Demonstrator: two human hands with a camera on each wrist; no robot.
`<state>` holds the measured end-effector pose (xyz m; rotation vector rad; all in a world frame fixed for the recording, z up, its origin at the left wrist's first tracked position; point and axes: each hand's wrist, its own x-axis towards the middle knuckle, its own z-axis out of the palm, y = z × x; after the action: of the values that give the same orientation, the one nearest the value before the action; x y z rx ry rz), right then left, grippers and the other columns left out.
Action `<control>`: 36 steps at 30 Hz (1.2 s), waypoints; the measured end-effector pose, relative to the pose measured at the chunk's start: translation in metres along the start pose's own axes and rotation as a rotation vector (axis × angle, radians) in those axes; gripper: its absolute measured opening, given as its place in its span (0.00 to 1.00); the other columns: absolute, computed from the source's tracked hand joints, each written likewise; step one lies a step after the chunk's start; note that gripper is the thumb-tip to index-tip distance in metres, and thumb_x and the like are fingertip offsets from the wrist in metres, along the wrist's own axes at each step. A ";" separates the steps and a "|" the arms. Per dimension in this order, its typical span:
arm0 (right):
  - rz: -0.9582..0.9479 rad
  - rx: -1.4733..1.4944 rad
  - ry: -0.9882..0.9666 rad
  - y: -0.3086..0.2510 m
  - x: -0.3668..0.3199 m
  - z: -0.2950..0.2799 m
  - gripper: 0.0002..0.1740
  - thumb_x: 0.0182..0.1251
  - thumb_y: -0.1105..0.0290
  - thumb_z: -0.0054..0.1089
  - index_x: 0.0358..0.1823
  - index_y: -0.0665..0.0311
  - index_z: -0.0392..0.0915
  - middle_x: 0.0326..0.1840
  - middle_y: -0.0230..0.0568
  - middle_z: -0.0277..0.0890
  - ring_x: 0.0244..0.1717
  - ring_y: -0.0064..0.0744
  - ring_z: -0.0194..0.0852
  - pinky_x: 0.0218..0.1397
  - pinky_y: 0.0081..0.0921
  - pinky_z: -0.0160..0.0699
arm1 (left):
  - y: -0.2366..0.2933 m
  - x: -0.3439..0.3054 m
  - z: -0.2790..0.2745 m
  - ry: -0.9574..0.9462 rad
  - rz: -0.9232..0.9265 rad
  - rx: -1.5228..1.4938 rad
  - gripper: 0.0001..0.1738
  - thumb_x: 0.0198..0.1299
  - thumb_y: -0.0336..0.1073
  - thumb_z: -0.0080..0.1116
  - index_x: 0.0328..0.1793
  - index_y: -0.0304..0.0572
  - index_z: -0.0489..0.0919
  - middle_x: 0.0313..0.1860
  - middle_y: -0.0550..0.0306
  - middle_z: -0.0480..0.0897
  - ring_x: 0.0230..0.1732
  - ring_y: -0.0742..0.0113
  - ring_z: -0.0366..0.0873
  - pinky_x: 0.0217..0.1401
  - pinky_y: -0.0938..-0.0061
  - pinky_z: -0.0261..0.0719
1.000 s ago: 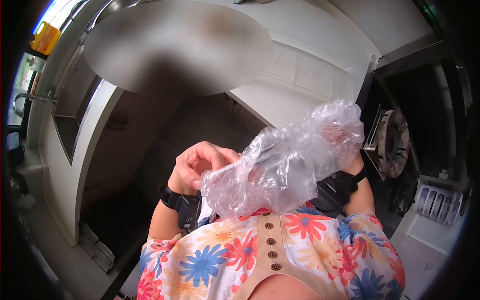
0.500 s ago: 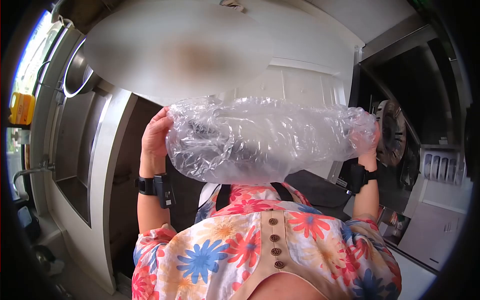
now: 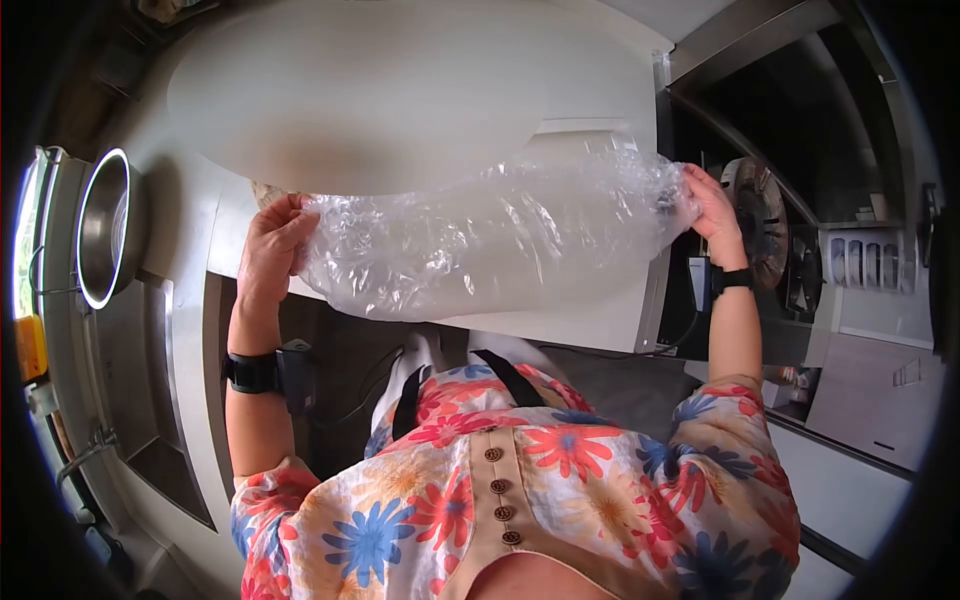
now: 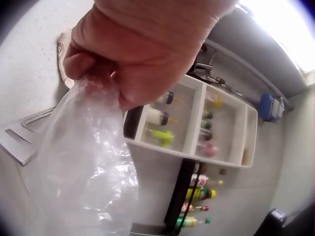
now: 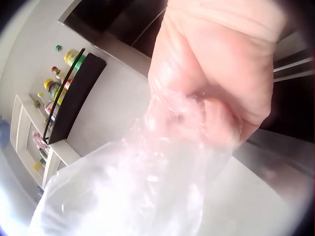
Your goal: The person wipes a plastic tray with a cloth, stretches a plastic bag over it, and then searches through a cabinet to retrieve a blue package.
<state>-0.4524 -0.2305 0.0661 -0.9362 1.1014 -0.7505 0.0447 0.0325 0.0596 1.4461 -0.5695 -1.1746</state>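
Note:
A wide piece of crinkled clear plastic film (image 3: 480, 240) is stretched sideways in front of the body, over the front part of the white counter (image 3: 590, 318). At its left end, my left hand (image 3: 275, 245) pinches the bunched edge with thumb and curled fingers. Gripping the opposite end is my right hand (image 3: 715, 212), its fingers bent into the gathered plastic. In the right wrist view, film (image 5: 123, 191) overlaps the fingertips and hangs loose below. The left wrist view has the film (image 4: 88, 167) fanning out from the left fist.
A metal bowl (image 3: 110, 230) stands at the left by the sink (image 3: 160, 470). To the right is a stove burner (image 3: 760, 220). A beige cloth (image 4: 64, 59) lies on the counter near the left hand. Several bottles (image 4: 197, 194) stand on a black wall rack.
Both hands have moved apart and forward, spreading the bunched film wide. The view has shifted from the floor gap to the counter, with the film now above the counter's front part.

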 end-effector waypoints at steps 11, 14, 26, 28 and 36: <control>-0.153 -0.336 -0.003 0.013 0.082 0.038 0.09 0.62 0.69 0.59 0.41 0.65 0.77 0.27 0.25 0.72 0.25 0.13 0.65 0.28 0.12 0.63 | -0.014 0.027 0.017 0.135 0.062 0.256 0.08 0.60 0.34 0.56 0.41 0.36 0.76 0.24 0.69 0.73 0.22 0.85 0.66 0.21 0.87 0.62; -0.204 -0.334 0.027 0.019 0.096 0.041 0.09 0.62 0.69 0.59 0.41 0.65 0.77 0.28 0.25 0.72 0.26 0.13 0.65 0.28 0.11 0.63 | -0.021 0.034 0.014 0.179 0.101 0.272 0.09 0.61 0.35 0.55 0.40 0.36 0.76 0.25 0.69 0.73 0.26 0.85 0.67 0.27 0.87 0.63; -0.033 -0.577 -0.015 0.023 0.120 0.044 0.07 0.60 0.74 0.56 0.37 0.70 0.78 0.31 0.31 0.77 0.28 0.19 0.71 0.30 0.20 0.70 | -0.030 0.053 0.004 0.255 -0.110 -0.083 0.09 0.62 0.35 0.52 0.41 0.36 0.78 0.31 0.63 0.80 0.30 0.77 0.75 0.34 0.84 0.72; -0.044 -0.726 -0.017 0.023 0.119 0.038 0.06 0.60 0.76 0.56 0.36 0.70 0.79 0.31 0.31 0.77 0.29 0.19 0.71 0.31 0.19 0.71 | -0.034 0.055 0.002 0.278 -0.110 -0.141 0.09 0.62 0.35 0.52 0.41 0.36 0.78 0.31 0.62 0.80 0.29 0.76 0.76 0.33 0.82 0.72; 0.118 -0.562 -0.008 0.023 0.065 0.019 0.08 0.60 0.77 0.57 0.40 0.70 0.77 0.33 0.33 0.76 0.31 0.18 0.73 0.34 0.18 0.73 | -0.056 0.030 -0.009 0.242 -0.126 0.083 0.09 0.63 0.33 0.51 0.36 0.35 0.78 0.26 0.65 0.77 0.23 0.80 0.71 0.25 0.83 0.70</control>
<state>-0.4143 -0.2730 0.0232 -1.3273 1.3793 -0.3375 0.0488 0.0252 -0.0041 1.6867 -0.3670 -1.0625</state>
